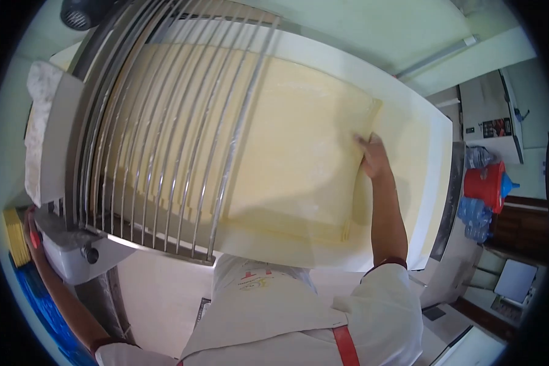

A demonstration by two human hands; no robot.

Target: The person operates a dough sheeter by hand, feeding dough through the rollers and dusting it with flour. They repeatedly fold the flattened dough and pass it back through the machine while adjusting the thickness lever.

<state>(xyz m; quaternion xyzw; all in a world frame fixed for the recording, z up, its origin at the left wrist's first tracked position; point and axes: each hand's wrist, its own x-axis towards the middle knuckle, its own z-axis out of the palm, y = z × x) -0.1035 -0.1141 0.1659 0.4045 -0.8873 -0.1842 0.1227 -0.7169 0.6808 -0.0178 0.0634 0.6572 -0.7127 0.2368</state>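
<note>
Head view, looking steeply down over the person's own white apron and sleeves. A broad sheet of pale yellow dough [299,152] lies flat on the white belt [436,158] of a dough-sheeting machine, filling most of the middle of the frame. The right hand [372,157] is stretched out at arm's length and rests on the dough's far right edge, fingers spread flat and pressing down on the sheet rather than closed around anything. To the left, a tilted guard of curved steel bars [183,134] stands over the rollers, with the dough running beneath it. The left hand [32,235] is low at the left edge of the frame, beside the machine's grey side housing [73,256] and its small dark knob [91,254]; something red shows at the fingers, but the hand is at the rim of the lens and I cannot tell whether it grips or only touches. A floured cloth [39,122] sits on the machine's left end. Far right, well apart from the dough: a red container [487,183] and clear plastic bottles [473,213].
</note>
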